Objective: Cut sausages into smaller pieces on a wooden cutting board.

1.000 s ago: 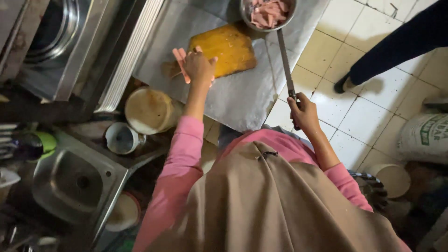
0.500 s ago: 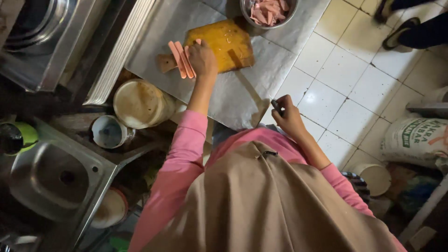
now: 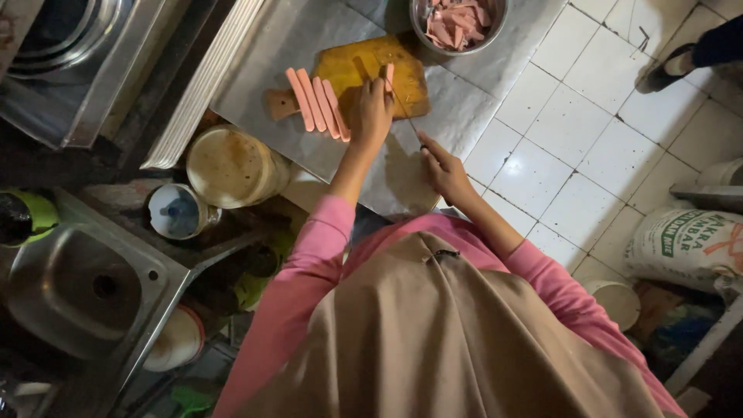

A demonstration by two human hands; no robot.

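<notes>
A yellow wooden cutting board [image 3: 402,77] lies on a metal-covered table [image 3: 271,46]. Several long pink sausage strips [image 3: 313,99] lie side by side at its left end. My left hand [image 3: 371,112] presses on the board and holds one sausage piece [image 3: 389,76] at its fingertips. My right hand [image 3: 443,166] grips a knife [image 3: 404,110], whose thin blade points towards that piece beside my left fingers. At the board's far side stands a metal bowl [image 3: 422,32] with several cut pink pieces in it.
Left of the table are a steel sink [image 3: 77,286], a round lidded tub [image 3: 228,166], a small cup [image 3: 176,210] and a stove [image 3: 54,46]. White floor tiles lie to the right, with a printed sack [image 3: 685,244] and another person's foot [image 3: 669,66].
My right hand has brought the knife up from the table's edge to the board. My left hand has left the sausage strips and now holds one piece by the blade.
</notes>
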